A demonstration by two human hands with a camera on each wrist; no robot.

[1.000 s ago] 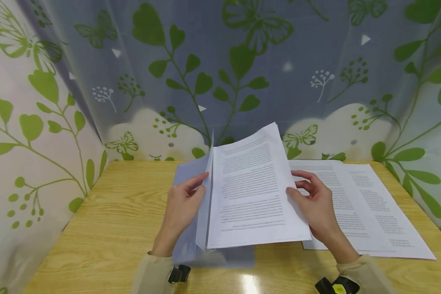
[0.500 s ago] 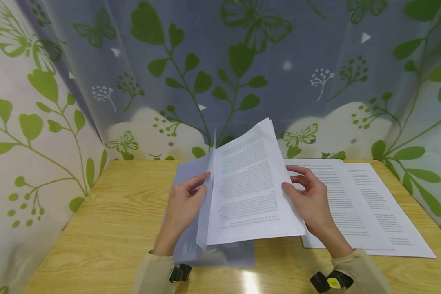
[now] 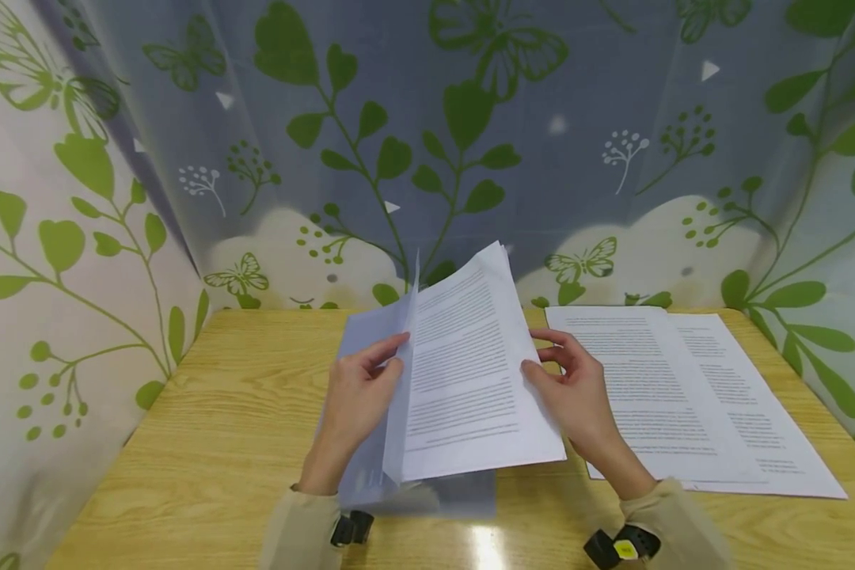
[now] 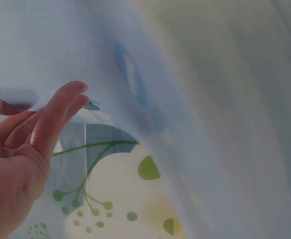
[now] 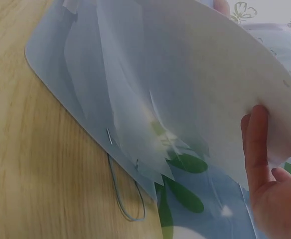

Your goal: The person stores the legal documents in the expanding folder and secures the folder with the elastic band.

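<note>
White sheets [image 3: 463, 380], pale blue folder [image 3: 463, 497]
Grey print stripes the sheets; the counter [image 3: 221, 396] is yellow wood-grain, the curtain [image 3: 563, 182] slate blue with green leaves (butterflies too).

The wood-grain table [image 3: 221, 412] bears a translucent bluish folder [image 3: 372, 323]; right of the folder lie overlapping printed sheets [image 3: 648, 388].

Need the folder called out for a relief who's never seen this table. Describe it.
On the wooden table before the curtain, find the left hand. It holds up one side of the folder, at the left edge of the sheets gripped by the right hand. The folder is translucent blue-grey; those sheets, and the loose pages lying off to the right, are white and printed.
</note>
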